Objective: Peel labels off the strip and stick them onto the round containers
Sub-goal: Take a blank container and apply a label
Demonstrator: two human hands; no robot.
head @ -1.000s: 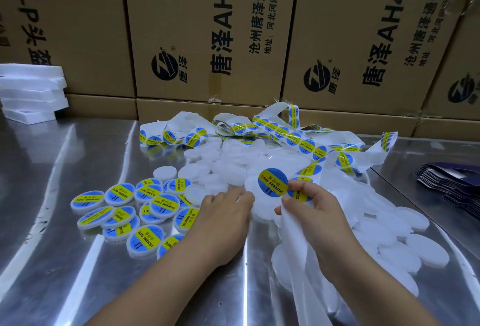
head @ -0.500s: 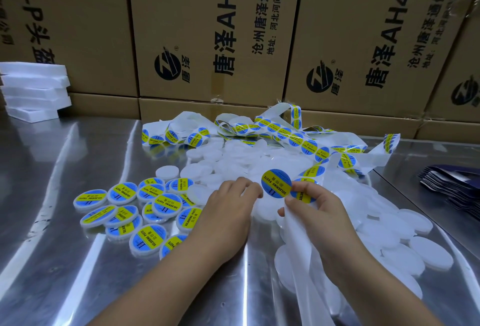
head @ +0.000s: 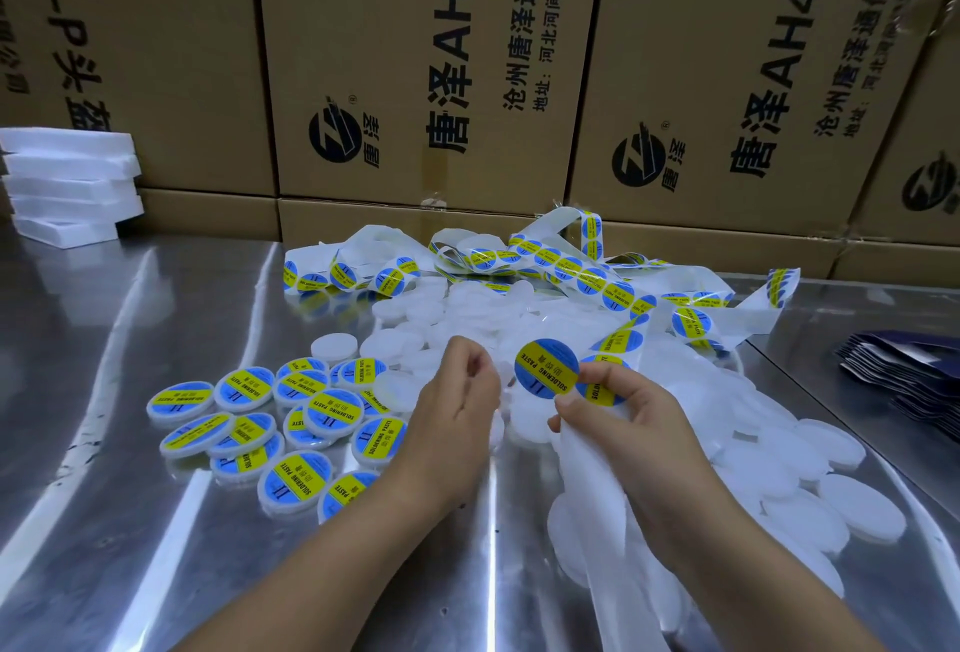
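The heap of plain white containers (head: 779, 454) spreads across the middle of the steel table (head: 130, 521). Both hands hover over its near left edge, close together but not touching.

The right hand (head: 618, 412) grips the strip (head: 592, 475), whose bare backing trails down toward the viewer over the heap's near edge. A round blue-and-yellow label (head: 546, 367) stands off the strip just left of the thumb, its left rim free in the air.

The left hand (head: 457, 407) is just left of that label with its fingers loosely curled. Whether it holds a container cannot be told.

Labelled containers (head: 296, 482) lie overlapping just left of the heap, and beyond them is bare steel. More strip tangles along the heap's far edge, in front of the cardboard boxes (head: 415, 54). White foam slabs (head: 67, 184) are stacked far to the left of the heap, and dark pouches (head: 904, 371) lie to its right.
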